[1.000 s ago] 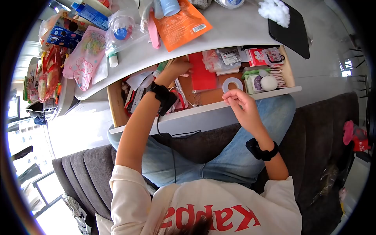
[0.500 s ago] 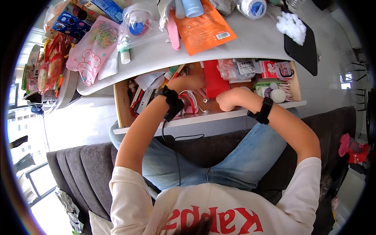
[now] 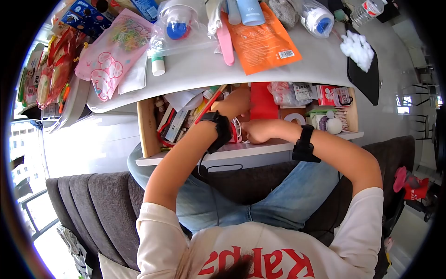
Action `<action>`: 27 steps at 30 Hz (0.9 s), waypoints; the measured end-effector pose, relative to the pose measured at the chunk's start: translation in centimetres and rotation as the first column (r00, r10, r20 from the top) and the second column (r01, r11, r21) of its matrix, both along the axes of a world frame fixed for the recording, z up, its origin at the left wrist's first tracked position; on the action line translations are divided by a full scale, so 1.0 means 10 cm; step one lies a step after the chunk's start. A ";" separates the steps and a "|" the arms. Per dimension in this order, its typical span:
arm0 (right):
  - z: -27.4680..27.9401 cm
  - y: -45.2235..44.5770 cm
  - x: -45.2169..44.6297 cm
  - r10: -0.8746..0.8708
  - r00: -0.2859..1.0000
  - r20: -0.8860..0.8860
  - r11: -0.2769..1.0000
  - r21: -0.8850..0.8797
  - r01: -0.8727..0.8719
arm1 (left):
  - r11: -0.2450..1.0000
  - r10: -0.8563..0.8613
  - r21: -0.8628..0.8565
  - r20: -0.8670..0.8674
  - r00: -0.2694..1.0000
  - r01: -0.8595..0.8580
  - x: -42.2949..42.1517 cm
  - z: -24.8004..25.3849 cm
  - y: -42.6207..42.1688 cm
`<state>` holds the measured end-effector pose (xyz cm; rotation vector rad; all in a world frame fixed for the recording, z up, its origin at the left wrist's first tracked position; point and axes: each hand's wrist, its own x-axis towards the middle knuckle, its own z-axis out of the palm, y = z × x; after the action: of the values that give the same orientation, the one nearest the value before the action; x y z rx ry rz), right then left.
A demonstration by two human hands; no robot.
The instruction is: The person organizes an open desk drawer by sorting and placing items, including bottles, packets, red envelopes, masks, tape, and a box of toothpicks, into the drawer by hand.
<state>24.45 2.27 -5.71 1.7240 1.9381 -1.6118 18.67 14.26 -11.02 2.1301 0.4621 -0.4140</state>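
Note:
Both of my hands are inside the open drawer (image 3: pixel 144 125). My left hand (image 3: pixel 238 101) reaches over its middle, beside a flat red packet (image 3: pixel 265 100); its fingertips are too unclear to show what they touch. Just nearer to me, my right hand (image 3: pixel 256 132) has its fingers curled in at a red-and-white item with a white cord (image 3: pixel 236 130). What sits in those fingers is hidden. A white roll (image 3: pixel 295 118) lies to the right of the red packet. On the drawer's left are a red pencil-like stick (image 3: pixel 210 104) and a long boxed item (image 3: pixel 176 126).
On the grey tabletop (image 3: pixel 195 74) lie an orange pouch (image 3: pixel 265 42), a pink bag of rubber bands (image 3: pixel 114 51), a small white tube (image 3: pixel 158 66) and a bagged jar (image 3: pixel 177 25). White fluff (image 3: pixel 357 50) rests on a black board (image 3: pixel 367 79) at right. Small white packets fill the drawer's right side.
My right hand has moved left to the red-and-white item, uncovering the white roll. My left hand has shifted slightly right, its fingers less spread out to view. The camera view has shifted.

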 end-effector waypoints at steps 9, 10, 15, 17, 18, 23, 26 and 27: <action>-0.15 0.08 0.04 -0.078 0.988 -0.136 0.993 0.083 0.089 | 0.815 -0.180 0.559 -0.006 0.984 0.152 -0.03 0.03 -0.19; -0.15 0.05 0.07 -0.114 0.988 -0.103 0.989 0.083 0.123 | 0.857 -0.100 0.514 0.089 0.991 0.040 -0.06 0.02 -0.19; -0.41 -0.06 0.15 -0.091 0.994 -0.056 0.995 0.021 0.093 | 0.955 -0.067 0.296 0.206 0.976 0.004 -0.35 0.68 -0.08; -0.18 0.03 0.02 -0.029 0.998 -0.050 0.999 0.033 0.031 | 0.982 -0.048 0.190 0.301 0.952 -0.011 -0.61 0.99 -0.06; 0.03 0.10 -0.10 -0.013 1.000 -0.010 0.999 0.031 0.013 | 0.995 0.015 0.085 0.331 0.944 -0.046 -0.78 1.23 -0.05; 0.03 0.12 -0.16 -0.006 0.990 0.143 0.999 0.037 0.000 | 0.750 0.572 -0.057 0.558 0.602 -0.659 -1.69 1.92 0.45; 0.34 0.07 -0.16 -0.007 0.972 0.233 1.000 0.000 0.007 | 0.301 0.538 0.022 0.822 0.189 -0.953 -2.16 1.58 1.23; 0.38 0.05 -0.16 0.010 0.964 0.264 1.000 0.012 -0.013 | 0.137 0.508 0.149 0.838 0.199 -0.979 -2.27 1.41 1.45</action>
<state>22.87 2.74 -1.95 1.8214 1.8313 -1.2887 -4.07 28.73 3.04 2.0264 1.4848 1.3681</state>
